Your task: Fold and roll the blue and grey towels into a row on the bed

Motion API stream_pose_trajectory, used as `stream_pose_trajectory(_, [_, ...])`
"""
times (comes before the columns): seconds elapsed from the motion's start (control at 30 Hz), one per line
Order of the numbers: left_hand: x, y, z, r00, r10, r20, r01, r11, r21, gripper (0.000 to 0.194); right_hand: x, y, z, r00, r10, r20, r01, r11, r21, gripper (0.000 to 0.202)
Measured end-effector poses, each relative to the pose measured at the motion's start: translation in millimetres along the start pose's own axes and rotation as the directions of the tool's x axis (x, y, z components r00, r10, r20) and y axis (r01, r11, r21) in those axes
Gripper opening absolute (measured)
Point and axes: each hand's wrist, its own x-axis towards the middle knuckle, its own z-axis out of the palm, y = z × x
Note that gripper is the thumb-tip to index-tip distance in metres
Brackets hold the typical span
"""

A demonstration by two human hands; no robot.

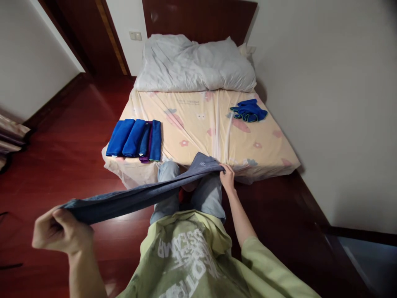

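Observation:
A long grey-blue towel [145, 192] is stretched between my two hands, over my knees and out to the left. My left hand [62, 231] is closed around its left end, away from the bed. Near the bed's front edge, my right hand [227, 177] pinches the other end, where a corner with small pale lettering folds over. On the bed's front left lie several folded towels [133, 138] in a row, blue ones with a purple one among them. A crumpled blue towel [249, 111] with green edging lies farther back on the right.
The bed [192, 124] has a pale patterned sheet under a loose clear cover. A white quilt [198, 62] is bunched against the dark headboard [198, 18]. A white wall [335, 103] runs along the right. Curtain fabric [12, 136] hangs at the far left.

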Motion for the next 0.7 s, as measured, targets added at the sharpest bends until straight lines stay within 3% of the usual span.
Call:
stream_pose_trajectory(0.1, [24, 2, 4.6, 0.999, 0.042, 0.022, -0.043, 0.999, 0.032, 0.042, 18, 15, -22, 0.992, 0.105, -0.069, -0.104, 0.994, 0.022, 0.039])
stream_pose_trajectory(0.23, [53, 6, 22.0, 0.979, 0.117, 0.167, -0.116, 0.993, -0.017, 0.029, 44, 25, -63, 0.981, 0.170, -0.089, -0.162, 0.983, 0.086, 0.032])
stream_pose_trajectory(0.37, [81, 18, 65.1, 0.949, 0.152, 0.276, -0.117, 0.983, -0.140, 0.024, 90, 17, -120, 0.989, 0.129, -0.074, -0.113, 0.975, 0.190, 0.027])
stream_pose_trajectory(0.53, [104, 51, 124.9, 0.876, 0.158, 0.455, -0.028, 0.960, -0.279, 0.028, 160, -6, -196, 0.952, 0.112, -0.286, -0.052, 0.976, 0.212, 0.027])
stream_pose_trajectory(0.6, [108, 66, 137.7, 0.849, 0.192, 0.492, -0.036, 0.951, -0.308, 0.031, 176, -11, -220, 0.932, 0.124, -0.341, -0.046, 0.972, 0.228, 0.029])
stream_pose_trajectory(0.7, [113, 80, 147.9, 0.814, 0.223, 0.536, -0.057, 0.950, -0.308, 0.039, 185, -9, -244, 0.944, 0.146, -0.295, -0.060, 0.958, 0.281, 0.032])
